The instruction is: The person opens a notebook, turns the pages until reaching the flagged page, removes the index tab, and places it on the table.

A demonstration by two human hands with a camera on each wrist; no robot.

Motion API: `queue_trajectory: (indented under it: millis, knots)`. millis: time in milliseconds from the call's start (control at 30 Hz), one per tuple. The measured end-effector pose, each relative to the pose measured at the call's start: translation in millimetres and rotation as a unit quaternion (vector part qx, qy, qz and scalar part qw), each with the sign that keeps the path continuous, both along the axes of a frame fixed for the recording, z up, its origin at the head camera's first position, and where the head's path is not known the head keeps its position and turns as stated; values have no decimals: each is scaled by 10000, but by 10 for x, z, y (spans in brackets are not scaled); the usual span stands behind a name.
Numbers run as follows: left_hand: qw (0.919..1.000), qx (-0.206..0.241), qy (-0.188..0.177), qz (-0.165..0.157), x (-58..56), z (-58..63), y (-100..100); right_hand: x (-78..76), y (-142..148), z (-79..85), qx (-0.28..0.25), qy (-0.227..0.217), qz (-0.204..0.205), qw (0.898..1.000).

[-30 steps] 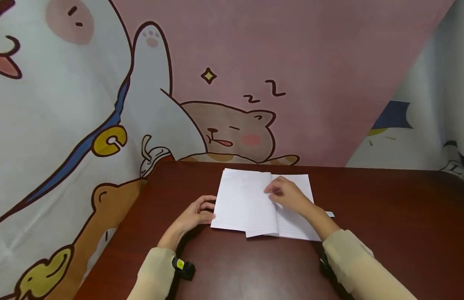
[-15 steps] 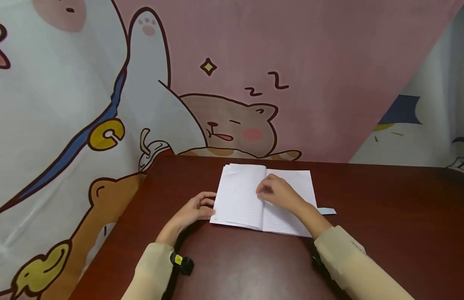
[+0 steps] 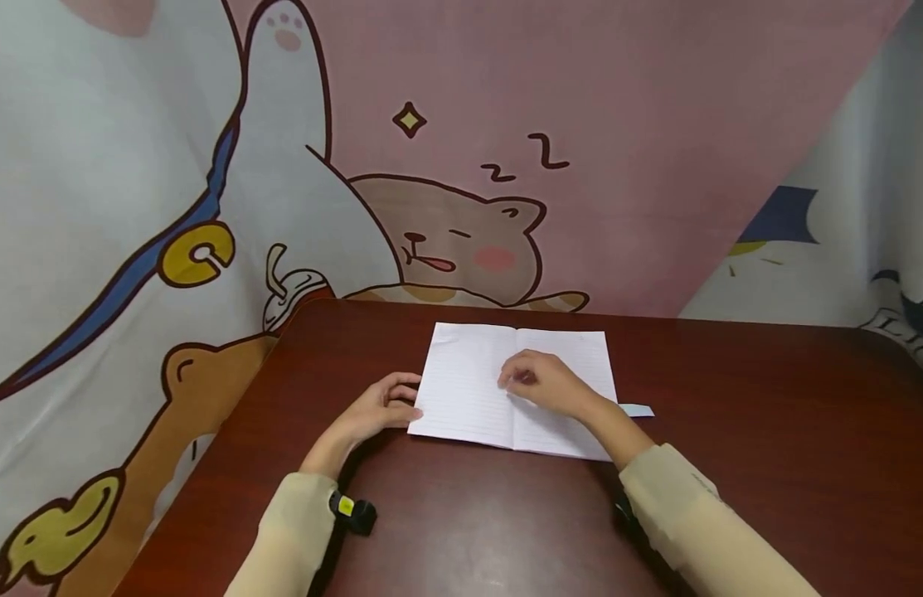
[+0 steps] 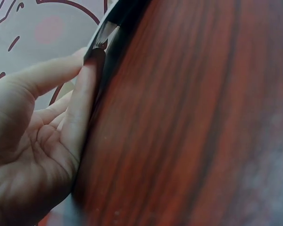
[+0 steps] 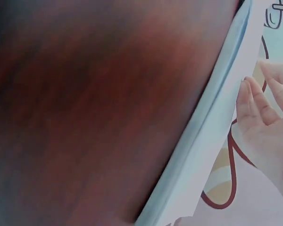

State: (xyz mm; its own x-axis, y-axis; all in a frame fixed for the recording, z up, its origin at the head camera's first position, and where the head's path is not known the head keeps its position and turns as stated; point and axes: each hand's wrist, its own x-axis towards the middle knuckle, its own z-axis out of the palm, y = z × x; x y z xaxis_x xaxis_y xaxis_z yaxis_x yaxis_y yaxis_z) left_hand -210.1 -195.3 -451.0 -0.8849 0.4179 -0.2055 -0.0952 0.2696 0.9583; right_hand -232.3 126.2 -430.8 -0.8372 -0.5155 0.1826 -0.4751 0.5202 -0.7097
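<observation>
An open notebook with white lined pages lies on the dark red wooden table. My left hand pinches its left edge, thumb on top; in the left wrist view thumb and a finger close on that edge. Over the centre fold hovers my right hand, fingers loosely bent and nothing seen between them. The right wrist view has the right fingertips right at the page surface, beyond the notebook's thick side. A pale blue strip sticks out past the right edge, partly hidden by the forearm.
Behind the table hangs a cloth backdrop with cartoon animals, close to the far and left edges. A black wrist camera sits by the left sleeve.
A half-turned leaf has gone over to the left and the pages now lie flatter. My right hand has moved slightly left; the left still holds the edge. The head view has tilted down.
</observation>
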Motion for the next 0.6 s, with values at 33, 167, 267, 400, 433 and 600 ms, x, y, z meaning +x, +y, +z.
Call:
queue_trajectory:
  millis: [33, 167, 267, 400, 433, 600]
  knots:
    - [10000, 6, 13, -11, -8, -2, -3, -14, 18, 10, -84, -8, -19, 10000]
    - [9999, 39, 71, -88, -39, 23, -13, -89, 138, 117, -371, -52, -280, 9989]
    - [9999, 41, 117, -97, -55, 53, -25, -145, 280, 217, -480, -108, -604, 9970]
    - [9998, 13, 86, -164, -56, 60, -35, -166, 518, 284, -372, -171, -1172, 9923]
    - [9998, 10, 68, -207, -51, 55, -36, -162, 577, 285, -327, -208, -1304, 9907]
    - [9996, 4, -28, -293, -15, 24, -45, -164, 832, 213, -62, -189, -1672, 9857]
